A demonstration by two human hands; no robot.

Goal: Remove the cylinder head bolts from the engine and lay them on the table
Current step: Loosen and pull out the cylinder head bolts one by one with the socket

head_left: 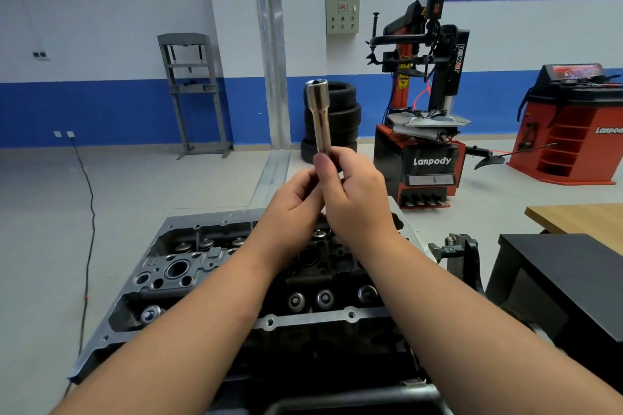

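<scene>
Both hands meet above the engine [236, 280], raised over its far half; right hand [357, 199] curls round the lower end of a long chrome socket [318, 114], thumb laid up along it; left hand [293, 209] is curled in beside it, fingertips pinching the same lower end; socket stands nearly upright, open hex end on top; what sits below the grip is hidden by the fingers; engine's open top faces up, valve springs [323, 298] in a row on its near side, more on its far side; cylinder head bolts not clearly made out from here; right of the engine, a black stand [566, 276] and behind it a wooden table [583, 217]; beyond the engine, stacked tyres [344, 114] and a red tyre changer [424, 104].
</scene>
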